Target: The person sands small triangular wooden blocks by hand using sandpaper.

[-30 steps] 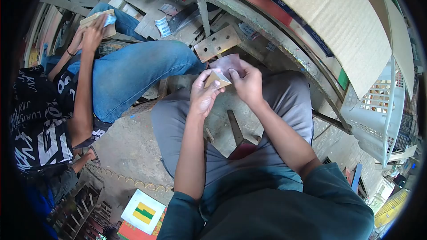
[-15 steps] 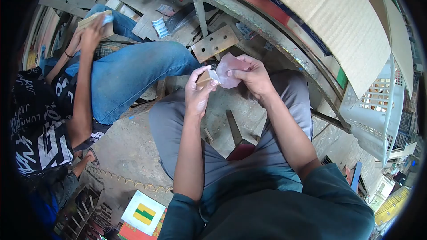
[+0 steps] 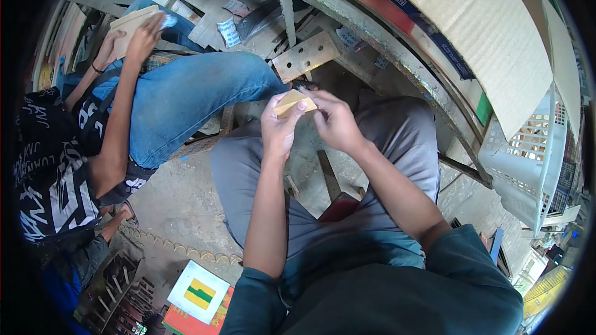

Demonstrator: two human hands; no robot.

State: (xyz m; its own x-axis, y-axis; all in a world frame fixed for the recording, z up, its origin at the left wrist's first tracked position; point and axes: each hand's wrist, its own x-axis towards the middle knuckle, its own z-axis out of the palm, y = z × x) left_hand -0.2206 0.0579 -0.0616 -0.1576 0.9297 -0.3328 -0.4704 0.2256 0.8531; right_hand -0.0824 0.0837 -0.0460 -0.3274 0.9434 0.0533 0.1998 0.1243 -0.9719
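Observation:
My left hand (image 3: 279, 125) is closed around a small wedge-like wooden block (image 3: 290, 103), its pale tan faces turned up between thumb and fingers. White dust marks the skin of that hand. Close against the block's right end, my right hand (image 3: 337, 123) has its fingers bent and reaching behind the edge. The pinkish sheet of sandpaper it held a moment earlier is hidden by the fingers now. Both hands are over the gap between my knees, above the concrete floor (image 3: 307, 164).
To the left, another person's hand (image 3: 146, 36) works over a flat wooden board (image 3: 127, 28). A plank with holes (image 3: 306, 57) lies ahead, under a metal frame rail (image 3: 366, 22). Cardboard (image 3: 459, 18) and a white plastic basket (image 3: 512, 164) stand at right.
My right hand has turned and moved left and inward, up to the block. The spread sandpaper has gone from view behind my fingers. The view has shifted slightly.

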